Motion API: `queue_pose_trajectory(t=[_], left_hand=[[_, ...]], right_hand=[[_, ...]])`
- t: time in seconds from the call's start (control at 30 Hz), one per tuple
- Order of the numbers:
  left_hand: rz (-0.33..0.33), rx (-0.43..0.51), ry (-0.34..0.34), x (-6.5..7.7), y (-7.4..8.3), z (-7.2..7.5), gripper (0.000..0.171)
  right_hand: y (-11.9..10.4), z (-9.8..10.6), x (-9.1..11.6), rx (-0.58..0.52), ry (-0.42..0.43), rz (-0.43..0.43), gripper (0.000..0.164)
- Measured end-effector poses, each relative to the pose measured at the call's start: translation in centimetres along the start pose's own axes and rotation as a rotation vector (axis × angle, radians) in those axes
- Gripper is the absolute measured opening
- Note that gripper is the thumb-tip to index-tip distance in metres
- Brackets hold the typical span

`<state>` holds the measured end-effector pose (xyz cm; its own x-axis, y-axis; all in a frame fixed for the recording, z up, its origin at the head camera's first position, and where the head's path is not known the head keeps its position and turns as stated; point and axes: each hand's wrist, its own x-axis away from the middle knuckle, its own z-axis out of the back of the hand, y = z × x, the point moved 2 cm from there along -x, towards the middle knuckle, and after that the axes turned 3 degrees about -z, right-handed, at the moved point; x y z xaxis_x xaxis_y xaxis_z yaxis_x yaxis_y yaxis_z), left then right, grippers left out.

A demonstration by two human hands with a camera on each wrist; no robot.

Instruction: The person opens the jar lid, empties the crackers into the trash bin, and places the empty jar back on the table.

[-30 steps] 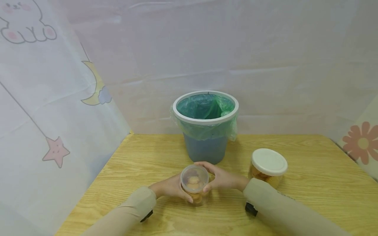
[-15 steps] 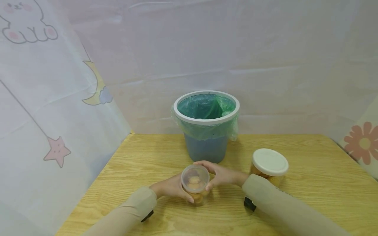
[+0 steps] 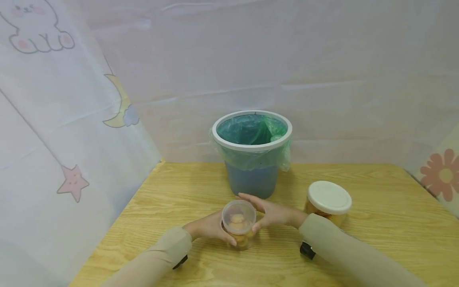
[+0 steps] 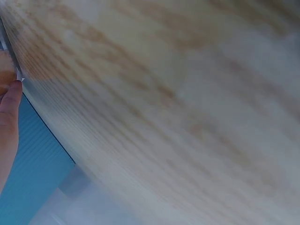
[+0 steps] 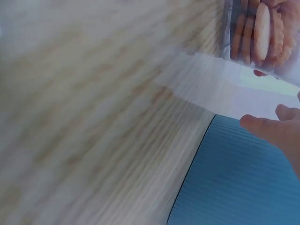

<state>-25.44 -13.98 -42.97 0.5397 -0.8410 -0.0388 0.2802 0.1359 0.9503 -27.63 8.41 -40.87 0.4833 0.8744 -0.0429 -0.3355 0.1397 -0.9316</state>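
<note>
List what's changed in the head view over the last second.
The right hand has eased slightly to the right and overlaps the small clear jar a little less; whether it still touches is unclear. Nothing visibly picked up or set down. Unchanged: left hand holding the small clear jar, white-lidded jar, lined bin. The general slight shift rightward looks like camera motion.

draped booth, cartoon-printed cloth (image 3: 222, 59), wooden table (image 3: 376, 215)

Near the worktop's (image 3: 391, 215) far edge, a bin (image 3: 252, 177); before it, biscuits (image 5: 262, 33) in a container (image 3: 239, 225); nearer the right edge, a tub (image 3: 329, 200).
</note>
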Motion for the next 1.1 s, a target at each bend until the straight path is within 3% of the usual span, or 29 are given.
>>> queue_pose_trajectory(t=[0.17,0.37,0.57,0.67,0.83,1.1], left_hand=[[0.017,-0.021,0.017,0.1,0.0,0.0,0.098],[-0.007,-0.024,0.016,0.3,-0.4,0.0,0.098],[-0.013,-0.01,0.009,0.2,-0.4,0.0,0.097],[-0.002,-0.019,0.015,0.2,-0.3,0.0,0.095],[0.024,-0.018,0.013,0.2,-0.1,0.0,0.096],[0.015,-0.005,-0.002,0.1,-0.1,-0.1,0.099]], right_hand=[[-0.5,-0.6,1.2,0.034,0.115,0.045,0.101],[-1.2,-2.7,2.1,0.058,0.354,0.011,0.097],[-2.1,-5.5,2.4,0.009,0.574,-0.145,0.114],[-2.6,-6.7,2.5,-0.037,0.64,-0.207,0.117],[-3.3,-8.0,2.2,-0.06,0.725,-0.226,0.116],[-3.3,-9.2,1.4,-0.113,0.758,-0.229,0.117]])
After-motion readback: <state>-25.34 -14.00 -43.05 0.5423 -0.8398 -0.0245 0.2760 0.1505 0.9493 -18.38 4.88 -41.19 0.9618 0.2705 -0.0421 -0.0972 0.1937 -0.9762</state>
